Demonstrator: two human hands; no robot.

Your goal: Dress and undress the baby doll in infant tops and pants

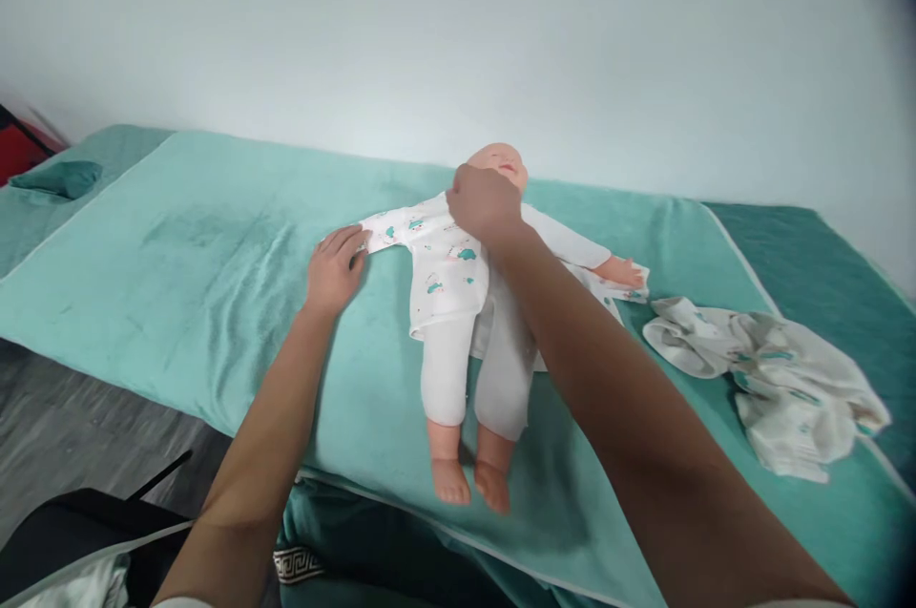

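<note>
A baby doll (447,379) lies on its back on the bed, its head by the wall. A white printed baby shirt (444,279) covers one side of its chest and the arm on the left of the view. The shirt's other half lies spread beneath the doll, under its other arm, which shows a plain white sleeve (572,238). My left hand (336,266) is closed around the cuff end of the printed sleeve. At the doll's neck and shoulder, my right hand (487,200) is closed on the shirt's collar; its fingertips are mostly hidden.
A crumpled printed garment (787,374) lies to the right on the green bed cover (236,236). A white wall (429,35) borders the far side. Low on the left are a black item (78,532) and the grey floor (64,408).
</note>
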